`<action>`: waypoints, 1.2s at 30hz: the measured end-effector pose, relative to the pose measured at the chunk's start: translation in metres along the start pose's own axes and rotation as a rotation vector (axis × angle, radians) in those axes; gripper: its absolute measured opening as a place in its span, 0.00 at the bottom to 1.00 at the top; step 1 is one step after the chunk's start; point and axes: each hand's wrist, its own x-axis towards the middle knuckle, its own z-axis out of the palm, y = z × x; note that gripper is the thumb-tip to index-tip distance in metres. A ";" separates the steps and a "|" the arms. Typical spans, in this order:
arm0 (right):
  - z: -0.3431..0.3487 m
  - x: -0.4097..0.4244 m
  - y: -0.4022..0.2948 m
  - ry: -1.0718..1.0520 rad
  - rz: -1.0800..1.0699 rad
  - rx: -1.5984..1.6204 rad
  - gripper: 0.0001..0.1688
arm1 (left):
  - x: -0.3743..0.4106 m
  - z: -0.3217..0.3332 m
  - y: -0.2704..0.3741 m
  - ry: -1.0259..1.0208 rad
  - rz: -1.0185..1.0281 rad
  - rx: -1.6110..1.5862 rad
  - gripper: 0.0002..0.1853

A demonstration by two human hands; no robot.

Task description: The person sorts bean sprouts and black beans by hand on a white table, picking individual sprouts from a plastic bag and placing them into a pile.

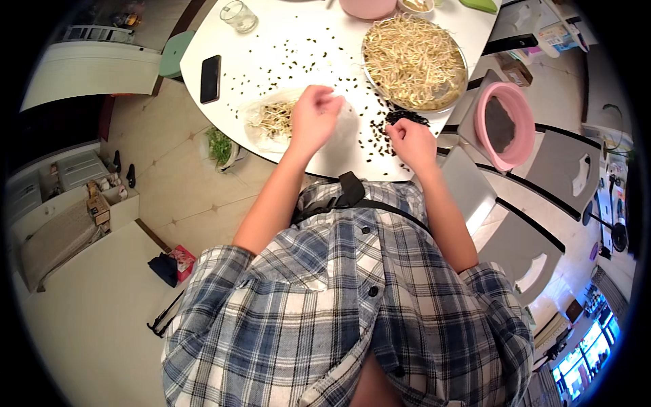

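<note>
My left hand (pixel 316 121) is over the white table (pixel 325 157), its fingers bent towards the thumb. I cannot make out anything between them. Just left of it, a small heap of bean sprouts (pixel 276 120) lies on a clear plastic bag (pixel 254 135). My right hand (pixel 416 145) is curled low near the table's right edge, fingertips beside scattered dark seed hulls (pixel 379 135). Whether it holds one is hidden. A denser dark pile (pixel 404 117) lies just beyond it. Farther off, a round metal tray (pixel 454 108) is heaped with long pale sprouts (pixel 414 61).
A phone (pixel 210 79) and a drinking glass (pixel 239 18) are on the table's left. A pink container (pixel 368 7) and a small bowl (pixel 417 5) stand at the far side. At right, a pink basin (pixel 526 122) rests on a grey chair (pixel 470 122). A potted plant (pixel 219 146) stands below left.
</note>
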 end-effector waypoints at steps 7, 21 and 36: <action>0.012 0.014 -0.018 0.068 0.029 -0.123 0.09 | -0.019 -0.083 -0.064 0.145 -0.180 0.606 0.17; 0.019 0.011 -0.034 0.158 -0.018 0.021 0.08 | 0.016 -0.099 -0.094 0.109 0.148 0.870 0.03; 0.029 0.017 -0.039 0.258 -0.240 0.090 0.08 | -0.001 -0.125 -0.011 -0.197 -0.337 -0.482 0.09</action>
